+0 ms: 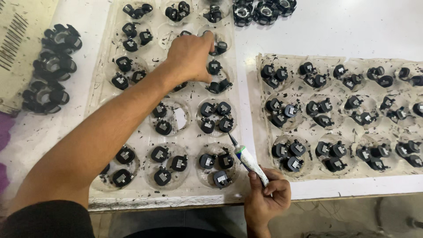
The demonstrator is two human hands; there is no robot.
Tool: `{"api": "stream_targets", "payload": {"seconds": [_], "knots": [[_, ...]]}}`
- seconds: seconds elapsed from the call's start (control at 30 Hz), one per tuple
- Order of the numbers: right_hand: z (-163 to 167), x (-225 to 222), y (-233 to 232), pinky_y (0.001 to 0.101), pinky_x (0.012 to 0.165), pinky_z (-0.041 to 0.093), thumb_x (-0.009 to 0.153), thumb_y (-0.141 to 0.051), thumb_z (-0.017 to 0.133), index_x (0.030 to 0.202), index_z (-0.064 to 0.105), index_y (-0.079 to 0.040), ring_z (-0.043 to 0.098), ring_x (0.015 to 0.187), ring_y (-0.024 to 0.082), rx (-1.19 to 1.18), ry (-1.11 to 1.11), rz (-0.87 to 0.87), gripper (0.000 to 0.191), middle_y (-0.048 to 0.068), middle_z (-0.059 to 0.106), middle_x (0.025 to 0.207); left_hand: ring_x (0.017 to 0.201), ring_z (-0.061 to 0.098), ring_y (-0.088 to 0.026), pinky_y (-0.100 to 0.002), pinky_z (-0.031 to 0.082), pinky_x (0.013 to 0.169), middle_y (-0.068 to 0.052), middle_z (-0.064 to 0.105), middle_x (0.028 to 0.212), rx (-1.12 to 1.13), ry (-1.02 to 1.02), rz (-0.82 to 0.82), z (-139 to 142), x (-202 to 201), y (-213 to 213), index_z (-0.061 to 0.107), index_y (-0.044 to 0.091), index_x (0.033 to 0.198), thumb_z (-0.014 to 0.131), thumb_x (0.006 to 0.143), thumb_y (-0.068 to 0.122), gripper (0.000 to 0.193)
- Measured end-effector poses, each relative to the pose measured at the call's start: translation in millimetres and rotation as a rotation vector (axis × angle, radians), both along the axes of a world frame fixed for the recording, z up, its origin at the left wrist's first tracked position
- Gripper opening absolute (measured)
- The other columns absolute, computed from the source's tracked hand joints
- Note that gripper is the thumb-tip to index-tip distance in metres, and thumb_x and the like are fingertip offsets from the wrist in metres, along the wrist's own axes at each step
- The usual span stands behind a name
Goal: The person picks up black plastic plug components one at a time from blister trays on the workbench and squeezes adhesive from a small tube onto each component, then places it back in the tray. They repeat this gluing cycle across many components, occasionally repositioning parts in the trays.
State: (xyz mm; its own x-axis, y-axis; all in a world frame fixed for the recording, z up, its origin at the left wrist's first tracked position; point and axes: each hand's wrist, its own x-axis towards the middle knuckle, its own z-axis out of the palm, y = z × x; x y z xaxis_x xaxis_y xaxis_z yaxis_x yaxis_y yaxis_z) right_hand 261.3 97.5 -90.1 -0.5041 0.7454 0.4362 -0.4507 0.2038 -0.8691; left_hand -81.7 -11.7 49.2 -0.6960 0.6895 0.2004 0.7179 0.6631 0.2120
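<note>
With the left hand (190, 56) pinching a small black plastic clip (219, 46) in the clear moulded tray (240, 88) at upper centre, the right hand (266, 196) (fist closed) gripped a white adhesive tube (250, 161), whose unattended nozzle risked smearing neighbouring clips.

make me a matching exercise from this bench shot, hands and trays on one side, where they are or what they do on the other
Things:
1. left hand
2. right hand
3. glue tube
4. right tray

Places or states:
A. held with its nozzle pointing up toward the left tray
B. near the table's front edge, gripping the tube
C. reaching over the far cups of the left tray
D. lies untouched, filled with small black parts

Pairs: 1-C, 2-B, 3-A, 4-D
</note>
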Motion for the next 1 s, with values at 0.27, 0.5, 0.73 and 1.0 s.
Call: {"api": "stream_targets", "payload": {"seconds": [0.27, 0.5, 0.73, 1.0], "knots": [[17.7, 2.7, 7.2, 0.0374, 0.092, 0.059, 0.096, 0.015, 0.067, 0.093, 0.040, -0.009, 0.069, 0.102, 0.025, -0.434, 0.160, 0.210, 0.036, 0.023, 0.067, 0.114, 0.073, 0.073, -0.017, -0.033, 0.068, 0.069, -0.007, 0.070, 0.092, 0.977, -1.032, 0.269, 19.7, 88.0, -87.9, 0.070, 0.004, 0.105, 0.076, 0.086, 0.014, 0.022], [55.5, -0.8, 2.8, 0.0385, 0.098, 0.059, 0.088, 0.021, 0.067, 0.088, 0.041, -0.008, 0.069, 0.109, 0.027, -0.430, 0.100, 0.389, 0.039, 0.023, 0.067, 0.117, 0.086, 0.067, -0.011, -0.025, 0.061, 0.078, -0.004, 0.069, 0.095, 1.270, -1.073, 0.298, -25.5, 172.7, -136.8, 0.071, 0.002, 0.111, 0.086, 0.074, -0.001, 0.041], [72.9, -2.3, -13.8, 0.0414, 0.099, 0.061, 0.087, 0.022, 0.070, 0.088, 0.042, -0.008, 0.069, 0.112, 0.026, -0.224, 0.115, 0.411, 0.041, 0.023, 0.067, 0.113, 0.075, 0.066, -0.015, -0.029, 0.056, 0.069, -0.004, 0.071, 0.087, 1.114, -0.421, 0.341, -26.3, 207.5, -135.7, 0.063, 0.008, 0.094, 0.096, 0.074, 0.005, 0.039], [76.4, 4.3, -28.6, 0.0393, 0.097, 0.062, 0.086, 0.021, 0.071, 0.086, 0.042, -0.008, 0.070, 0.109, 0.026, -0.211, 0.056, 0.406, 0.041, 0.024, 0.068, 0.111, 0.085, 0.071, -0.023, -0.033, 0.056, 0.067, -0.014, 0.062, 0.109, 0.741, -0.343, 0.240, 7.6, 228.5, -145.3, 0.064, 0.009, 0.110, 0.076, 0.083, -0.004, 0.032]]}}
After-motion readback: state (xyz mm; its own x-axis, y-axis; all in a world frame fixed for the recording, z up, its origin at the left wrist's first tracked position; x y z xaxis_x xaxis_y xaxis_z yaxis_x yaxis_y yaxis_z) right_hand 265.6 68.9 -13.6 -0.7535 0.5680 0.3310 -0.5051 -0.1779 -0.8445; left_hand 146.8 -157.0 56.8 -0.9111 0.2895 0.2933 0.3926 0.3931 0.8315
